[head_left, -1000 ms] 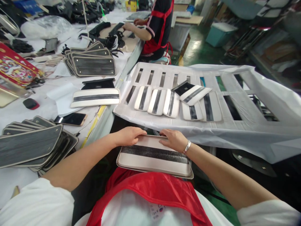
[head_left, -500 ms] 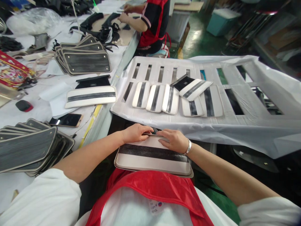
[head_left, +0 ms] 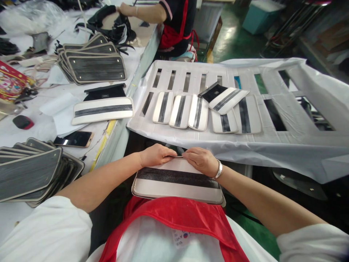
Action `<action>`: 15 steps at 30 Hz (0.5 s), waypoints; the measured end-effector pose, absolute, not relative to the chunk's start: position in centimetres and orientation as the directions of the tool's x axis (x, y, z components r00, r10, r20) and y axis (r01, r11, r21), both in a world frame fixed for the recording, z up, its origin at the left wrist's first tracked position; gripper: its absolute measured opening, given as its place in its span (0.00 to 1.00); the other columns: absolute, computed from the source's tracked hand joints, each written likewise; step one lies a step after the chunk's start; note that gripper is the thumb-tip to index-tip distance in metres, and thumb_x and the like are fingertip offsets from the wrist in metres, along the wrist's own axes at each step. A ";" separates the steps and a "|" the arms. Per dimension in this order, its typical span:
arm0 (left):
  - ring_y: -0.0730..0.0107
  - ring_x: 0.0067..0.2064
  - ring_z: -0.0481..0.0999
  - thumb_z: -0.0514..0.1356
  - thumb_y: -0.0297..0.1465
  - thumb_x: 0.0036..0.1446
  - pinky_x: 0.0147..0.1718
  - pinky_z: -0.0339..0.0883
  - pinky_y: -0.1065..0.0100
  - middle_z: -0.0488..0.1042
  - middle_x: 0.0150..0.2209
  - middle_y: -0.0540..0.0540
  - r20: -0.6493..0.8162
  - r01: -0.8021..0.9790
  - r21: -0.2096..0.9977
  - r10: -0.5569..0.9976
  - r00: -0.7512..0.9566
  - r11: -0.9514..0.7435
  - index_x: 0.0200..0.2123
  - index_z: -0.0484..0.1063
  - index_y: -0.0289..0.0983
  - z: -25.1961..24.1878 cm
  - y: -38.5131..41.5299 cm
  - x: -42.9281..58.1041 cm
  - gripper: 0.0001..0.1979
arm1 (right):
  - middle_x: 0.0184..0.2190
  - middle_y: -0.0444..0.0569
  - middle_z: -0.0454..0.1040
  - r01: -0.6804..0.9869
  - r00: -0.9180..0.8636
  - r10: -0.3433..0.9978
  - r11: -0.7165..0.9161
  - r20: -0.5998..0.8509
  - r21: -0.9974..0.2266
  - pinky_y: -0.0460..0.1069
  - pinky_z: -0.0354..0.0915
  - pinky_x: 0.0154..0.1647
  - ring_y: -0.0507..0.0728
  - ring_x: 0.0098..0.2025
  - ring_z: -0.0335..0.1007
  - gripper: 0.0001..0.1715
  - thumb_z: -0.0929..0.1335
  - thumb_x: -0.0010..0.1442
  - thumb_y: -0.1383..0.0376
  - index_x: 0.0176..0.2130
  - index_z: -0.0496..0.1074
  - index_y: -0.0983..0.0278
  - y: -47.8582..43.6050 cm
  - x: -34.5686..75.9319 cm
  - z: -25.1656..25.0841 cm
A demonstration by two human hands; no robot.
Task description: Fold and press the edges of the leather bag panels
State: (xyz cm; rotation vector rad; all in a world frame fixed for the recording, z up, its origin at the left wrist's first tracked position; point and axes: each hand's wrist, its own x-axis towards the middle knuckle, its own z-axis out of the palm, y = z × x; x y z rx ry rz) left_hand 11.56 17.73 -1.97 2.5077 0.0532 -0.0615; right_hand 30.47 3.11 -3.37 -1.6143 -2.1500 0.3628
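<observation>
On my lap, against the red apron [head_left: 174,214], lies a pale rounded rectangular panel [head_left: 163,186] with a wide black stripe along it. Another panel edge shows beneath it. My left hand [head_left: 157,155] is closed on the panel's far edge, left of its middle. Close beside it, my right hand [head_left: 201,161], with a silver bracelet at the wrist, pinches the same edge. The fingertips nearly meet there, and the undersides of both hands are hidden.
Several striped panels [head_left: 178,111] lie on a white slotted rack ahead [head_left: 272,140]. Stacks of dark studded panels [head_left: 95,68], a phone [head_left: 74,139] and a black pouch [head_left: 105,92] occupy the left table. A co-worker's arm [head_left: 148,13] reaches over black pieces at the back.
My right hand's fingers have closed down on the panel's far edge and moved slightly left. My left fingers have pressed together. The co-worker's hands have shifted left.
</observation>
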 end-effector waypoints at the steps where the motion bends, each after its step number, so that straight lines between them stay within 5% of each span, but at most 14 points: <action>1: 0.70 0.43 0.76 0.54 0.28 0.58 0.44 0.65 0.74 0.76 0.43 0.47 -0.037 0.039 0.591 0.020 0.999 -0.806 0.46 0.71 0.37 -2.1 17.8 11.5 0.13 | 0.38 0.51 0.74 0.856 -0.236 0.956 0.290 0.174 -0.428 0.47 0.64 0.42 0.54 0.40 0.69 0.16 0.58 0.64 0.66 0.42 0.72 0.63 3.0 30.4 -3.4; 8: 0.69 0.45 0.75 0.52 0.29 0.61 0.46 0.67 0.72 0.76 0.43 0.45 0.054 -0.059 0.568 -0.034 0.998 -0.821 0.43 0.73 0.36 -2.8 17.8 11.4 0.12 | 0.37 0.49 0.74 0.906 -0.279 0.945 0.318 0.172 -0.280 0.45 0.62 0.38 0.52 0.38 0.68 0.17 0.57 0.64 0.65 0.42 0.73 0.63 2.8 30.1 -3.6; 15: 0.66 0.46 0.75 0.52 0.24 0.59 0.45 0.70 0.68 0.75 0.46 0.44 0.077 -0.138 0.409 -0.116 0.990 -0.902 0.46 0.71 0.34 -3.3 17.6 11.2 0.14 | 0.33 0.51 0.72 0.909 -0.377 0.909 0.399 0.178 -0.115 0.48 0.56 0.31 0.52 0.33 0.62 0.15 0.58 0.64 0.68 0.42 0.71 0.66 3.0 29.8 -3.6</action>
